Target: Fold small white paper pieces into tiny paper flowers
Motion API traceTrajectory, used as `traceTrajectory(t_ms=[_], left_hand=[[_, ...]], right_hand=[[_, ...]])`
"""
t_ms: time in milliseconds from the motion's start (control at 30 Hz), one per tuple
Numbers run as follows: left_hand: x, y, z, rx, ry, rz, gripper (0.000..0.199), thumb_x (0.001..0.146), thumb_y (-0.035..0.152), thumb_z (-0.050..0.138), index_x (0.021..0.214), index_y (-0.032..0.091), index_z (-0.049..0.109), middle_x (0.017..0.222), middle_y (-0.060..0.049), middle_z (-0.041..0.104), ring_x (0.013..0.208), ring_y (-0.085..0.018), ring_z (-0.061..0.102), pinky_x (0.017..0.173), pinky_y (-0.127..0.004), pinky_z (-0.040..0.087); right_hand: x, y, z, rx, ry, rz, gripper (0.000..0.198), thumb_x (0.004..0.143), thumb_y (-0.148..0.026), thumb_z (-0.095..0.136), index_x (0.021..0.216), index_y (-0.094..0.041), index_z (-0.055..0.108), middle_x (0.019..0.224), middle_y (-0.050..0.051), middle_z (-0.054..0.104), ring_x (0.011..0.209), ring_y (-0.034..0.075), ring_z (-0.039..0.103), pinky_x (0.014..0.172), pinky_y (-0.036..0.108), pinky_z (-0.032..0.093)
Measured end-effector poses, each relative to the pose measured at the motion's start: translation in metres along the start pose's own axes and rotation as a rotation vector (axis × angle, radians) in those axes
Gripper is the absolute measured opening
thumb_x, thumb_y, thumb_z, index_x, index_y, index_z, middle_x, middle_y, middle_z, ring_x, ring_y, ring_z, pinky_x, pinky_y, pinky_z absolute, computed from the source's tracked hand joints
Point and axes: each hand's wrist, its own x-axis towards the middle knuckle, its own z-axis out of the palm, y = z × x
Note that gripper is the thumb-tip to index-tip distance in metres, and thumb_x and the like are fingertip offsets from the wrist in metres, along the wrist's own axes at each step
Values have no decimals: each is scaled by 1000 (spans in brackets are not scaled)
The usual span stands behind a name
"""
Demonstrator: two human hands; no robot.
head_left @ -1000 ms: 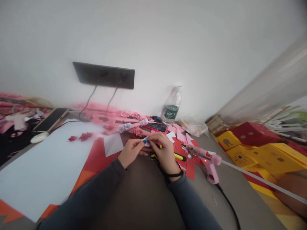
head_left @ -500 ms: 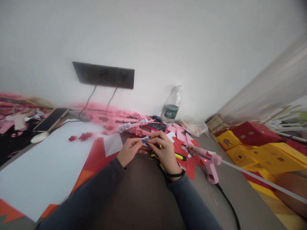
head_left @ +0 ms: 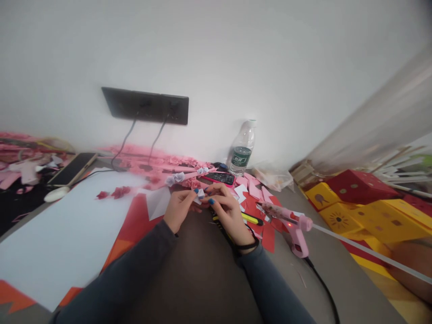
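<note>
A small folded piece of white paper [head_left: 200, 194] is held up between my two hands, above the table's middle. My left hand [head_left: 178, 210] pinches it from the left, thumb on top. From the right, my right hand [head_left: 230, 217] has thumb and forefinger closed at the paper's edge; the exact contact is too small to make out. Under my right hand lies a yellow-and-black cutter [head_left: 251, 219], partly hidden by the wrist. Just beyond my hands are white paper flowers [head_left: 175, 178] and a pink paper flower [head_left: 193, 183].
A pink glue gun [head_left: 293, 228] with a lit red light and a long glue stick lies right, near red paper scraps [head_left: 269, 236]. A water bottle [head_left: 241, 153] stands against the wall. White sheets [head_left: 64, 234] cover the left. Yellow boxes [head_left: 388, 220] stand at far right.
The white paper has been turned between my fingertips and shows more of its folded shape. My right thumb has shifted lower, and my left fingers have moved slightly. The surrounding things stay put.
</note>
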Motion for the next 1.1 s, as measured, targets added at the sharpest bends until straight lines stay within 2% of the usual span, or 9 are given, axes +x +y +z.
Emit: traceTrajectory(t_ms=[133, 200, 300, 367, 533, 733, 933, 1000, 1100], left_hand=[[-3, 1, -2, 210, -45, 135, 40, 84, 50, 61, 67, 14, 68, 62, -7, 74, 51, -16, 65, 45, -22, 43], [-5, 2, -2, 292, -72, 189, 40, 88, 48, 56, 68, 15, 66, 63, -7, 74, 49, -14, 63, 45, -21, 42], [-8, 3, -1, 374, -97, 258, 40, 92, 44, 52, 70, 15, 66, 61, -4, 72, 48, -12, 60, 48, -21, 43], [-9, 3, 0, 396, -103, 279, 40, 93, 44, 50, 69, 16, 65, 58, -3, 69, 47, -12, 58, 49, -20, 44], [-8, 1, 2, 384, -130, 255, 42, 93, 44, 51, 63, 17, 63, 55, -1, 67, 45, -12, 57, 48, -21, 43], [-7, -5, 2, 264, -185, 178, 42, 94, 46, 47, 71, 15, 65, 58, -4, 70, 45, -12, 59, 43, -21, 39], [-9, -6, 3, 280, -233, 178, 51, 98, 51, 36, 71, 15, 60, 61, -6, 69, 46, -11, 58, 44, -21, 38], [-9, -4, 2, 307, -242, 196, 45, 98, 49, 39, 76, 15, 59, 61, -4, 67, 47, -11, 58, 45, -20, 40], [-7, -2, 2, 270, -191, 204, 26, 91, 42, 56, 84, 17, 56, 66, 0, 65, 54, -12, 61, 48, -19, 46]], right_hand=[[0, 6, 2, 92, 160, 93, 36, 96, -50, 50, 76, -21, 60, 76, 2, 54, 75, 19, 55, 70, 32, 46], [-1, 9, 3, 106, 89, 135, 35, 95, -50, 52, 74, -21, 54, 70, 0, 51, 66, 16, 50, 62, 29, 43], [-3, 10, 5, 89, -62, 181, 30, 95, -47, 53, 79, -21, 53, 69, 0, 55, 63, 15, 52, 59, 28, 43], [-4, 9, 5, 60, -109, 178, 28, 95, -45, 52, 81, -21, 53, 68, -1, 57, 62, 15, 53, 59, 27, 43], [-3, 1, 5, 38, -154, 151, 26, 95, -43, 54, 80, -22, 49, 63, -3, 54, 57, 14, 49, 56, 26, 40], [-2, -5, 6, 143, -201, 182, 32, 97, -44, 49, 74, -24, 42, 60, -5, 49, 54, 14, 48, 54, 26, 37], [-3, 3, 5, 78, -154, 154, 33, 97, -42, 48, 71, -23, 43, 66, -2, 46, 60, 15, 45, 60, 29, 38], [-2, 6, 5, 86, -118, 125, 35, 97, -42, 47, 68, -23, 43, 69, -1, 47, 64, 16, 46, 62, 30, 38], [-1, 7, 5, 103, -74, 110, 37, 96, -44, 47, 67, -22, 43, 71, 0, 46, 67, 17, 46, 63, 30, 37]])
